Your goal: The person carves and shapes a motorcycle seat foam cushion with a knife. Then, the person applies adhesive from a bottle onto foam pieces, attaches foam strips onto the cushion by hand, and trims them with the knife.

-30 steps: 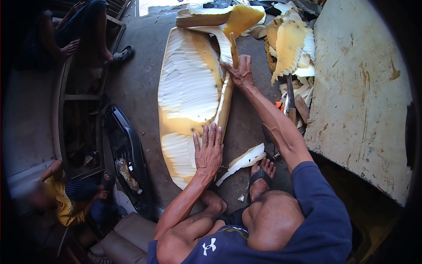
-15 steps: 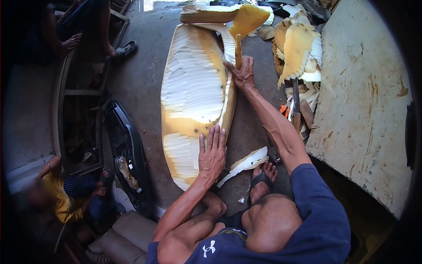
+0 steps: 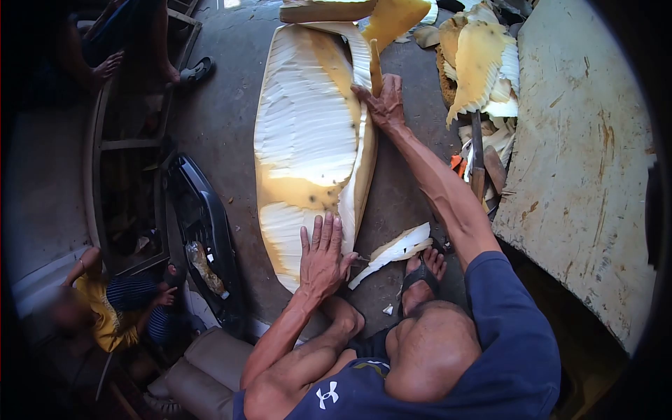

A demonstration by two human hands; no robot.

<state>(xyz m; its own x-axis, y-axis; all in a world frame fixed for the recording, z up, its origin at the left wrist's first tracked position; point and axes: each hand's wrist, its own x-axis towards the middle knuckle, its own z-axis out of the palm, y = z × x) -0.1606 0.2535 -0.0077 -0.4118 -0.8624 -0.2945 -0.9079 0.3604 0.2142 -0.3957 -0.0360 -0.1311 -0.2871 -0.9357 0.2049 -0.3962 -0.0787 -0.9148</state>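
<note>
A long foam block (image 3: 304, 133), cream-white with yellow patches and ridged cut marks, lies lengthwise before me on the floor. My left hand (image 3: 322, 259) rests flat on its near end, fingers spread. At the block's right edge, my right hand (image 3: 385, 108) has its thumb over the side and its fingers curled beside a narrow yellow foam strip (image 3: 376, 66) that sticks up there. A loose cut flap runs along this edge. What lies under the right palm is hidden. Near my foot, a white foam offcut (image 3: 392, 253) lies on the floor.
Foam scraps (image 3: 483, 63) are heaped at the right, beside a worn board (image 3: 577, 154). A long-handled tool (image 3: 477, 157) leans there. Left stand a dark motorcycle seat base (image 3: 199, 231) and a wooden frame (image 3: 105, 175). One person (image 3: 105, 301) sits lower left; another's feet show upper left.
My left hand has slid left and toward me over the foam, its fingers and thumb spreading wider. My right hand stays at the block's edge. The view has shifted slightly.
</note>
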